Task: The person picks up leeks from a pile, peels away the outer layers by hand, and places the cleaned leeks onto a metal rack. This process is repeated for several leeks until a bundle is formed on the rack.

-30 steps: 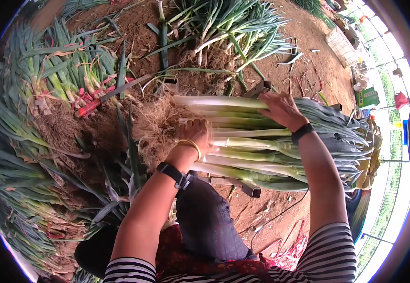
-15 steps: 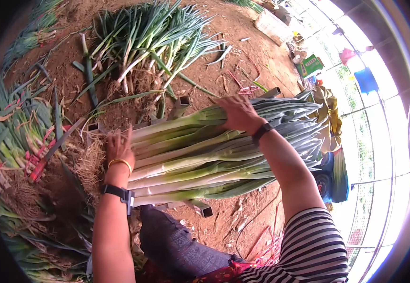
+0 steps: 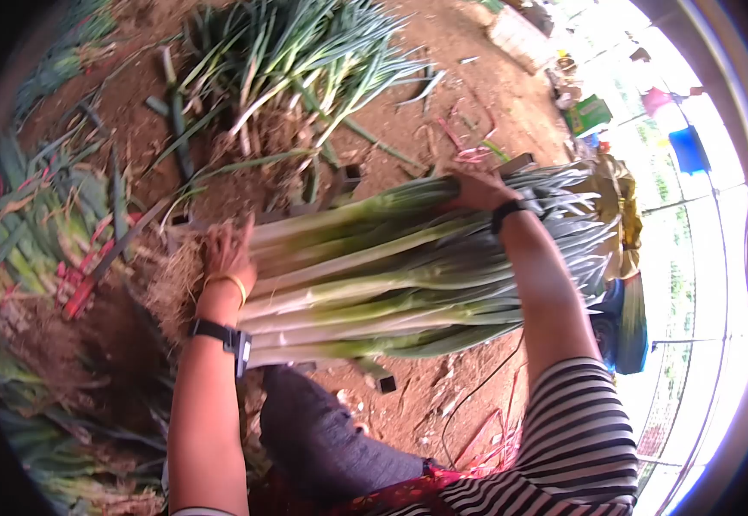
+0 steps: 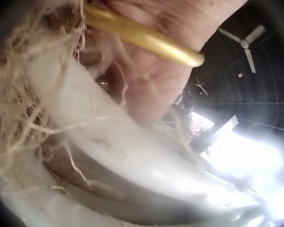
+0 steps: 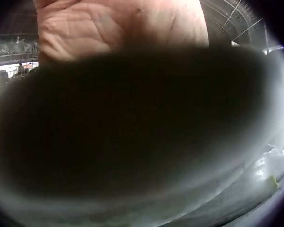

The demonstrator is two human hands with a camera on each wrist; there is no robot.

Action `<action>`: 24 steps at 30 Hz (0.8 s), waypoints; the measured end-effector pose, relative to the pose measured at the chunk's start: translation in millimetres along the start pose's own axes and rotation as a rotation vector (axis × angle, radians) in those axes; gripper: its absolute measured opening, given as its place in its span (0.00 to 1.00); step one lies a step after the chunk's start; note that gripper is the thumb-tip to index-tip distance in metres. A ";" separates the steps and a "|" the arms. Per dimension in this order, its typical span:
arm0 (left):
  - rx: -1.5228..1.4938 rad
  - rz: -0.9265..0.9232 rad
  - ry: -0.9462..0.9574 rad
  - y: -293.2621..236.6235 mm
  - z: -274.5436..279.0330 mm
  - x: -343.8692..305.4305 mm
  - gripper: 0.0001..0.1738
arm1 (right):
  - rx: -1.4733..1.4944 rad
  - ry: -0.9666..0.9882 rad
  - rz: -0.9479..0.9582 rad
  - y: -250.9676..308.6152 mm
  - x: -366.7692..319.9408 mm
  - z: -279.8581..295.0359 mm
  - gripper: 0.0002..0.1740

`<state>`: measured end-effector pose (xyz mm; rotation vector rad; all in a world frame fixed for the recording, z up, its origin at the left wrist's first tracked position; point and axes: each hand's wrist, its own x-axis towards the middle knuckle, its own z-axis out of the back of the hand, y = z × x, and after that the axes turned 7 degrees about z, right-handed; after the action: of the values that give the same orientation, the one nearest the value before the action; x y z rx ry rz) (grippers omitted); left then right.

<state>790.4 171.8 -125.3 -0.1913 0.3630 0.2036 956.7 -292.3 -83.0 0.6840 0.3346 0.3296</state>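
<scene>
In the head view a wide row of large leeks lies side by side, roots left and dark leaves right. The left hand rests on the white ends beside the roots, fingers spread. At the far edge of the row, the right hand lies over the leafy part, its fingertips partly hidden. White stems and thin roots fill the left wrist view under the left hand. Close dark leaves block most of the right wrist view, below the palm of the right hand.
Metal tube ends show under the row. A knife with a red handle lies among smaller bundled leeks at left. Loose leeks lie on the soil beyond. A covered knee is at the near side.
The left hand has moved from on top of the stems to the root end. The right hand has shifted along the far edge toward the leaf tips. The head view has swung too.
</scene>
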 end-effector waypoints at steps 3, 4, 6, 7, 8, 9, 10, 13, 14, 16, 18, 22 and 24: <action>-0.060 -0.070 -0.156 5.3 4.4 -25.3 0.40 | -0.917 0.080 0.154 113.5 -20.7 2.6 0.46; -0.113 -0.135 -0.311 4.5 6.3 -31.3 0.36 | -0.904 0.083 0.161 127.7 -26.5 -2.6 0.46; -0.149 -0.215 -0.183 1.9 13.2 -43.2 0.33 | -0.610 0.178 0.387 160.5 -44.1 -21.8 0.40; -0.194 -0.300 -0.063 -1.3 18.5 -50.2 0.31 | -0.545 0.285 0.397 177.6 -56.3 -34.3 0.39; -0.236 -0.354 0.038 -7.2 25.7 -58.2 0.34 | -0.480 0.390 0.409 190.2 -68.7 -48.3 0.38; -0.232 -0.349 0.041 -9.7 25.0 -58.0 0.34 | -0.504 0.360 0.407 187.6 -78.6 -64.3 0.38; -0.184 -0.311 0.192 -11.9 23.8 -54.4 0.37 | -0.569 0.347 0.500 183.3 -85.3 -74.1 0.39; -0.057 -0.293 0.231 -8.4 13.8 -53.2 0.48 | -0.649 0.413 0.478 186.3 -84.3 -75.5 0.38; -0.063 -0.316 0.267 -9.1 13.9 -54.0 0.49 | -0.665 0.501 0.350 188.5 -82.1 -73.1 0.37; -0.041 -0.269 0.317 -14.6 21.5 -55.9 0.50 | -0.686 0.508 0.397 184.2 -78.2 -67.3 0.36; -0.031 -0.257 0.152 -18.6 37.7 -56.2 0.50 | -0.774 0.489 0.449 188.5 -69.2 -63.0 0.35; 0.044 -0.188 -0.287 -13.4 21.4 -21.8 0.48 | -0.825 0.166 0.563 192.7 -41.5 -63.4 0.40; 0.164 -0.158 -0.377 -10.5 -3.6 -8.2 0.47 | -0.810 0.139 0.703 165.9 -32.8 -77.7 0.40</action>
<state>784.1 159.6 -124.0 -0.0169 -0.0119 0.0509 865.3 -141.4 -23.6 -0.0505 0.0564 1.1133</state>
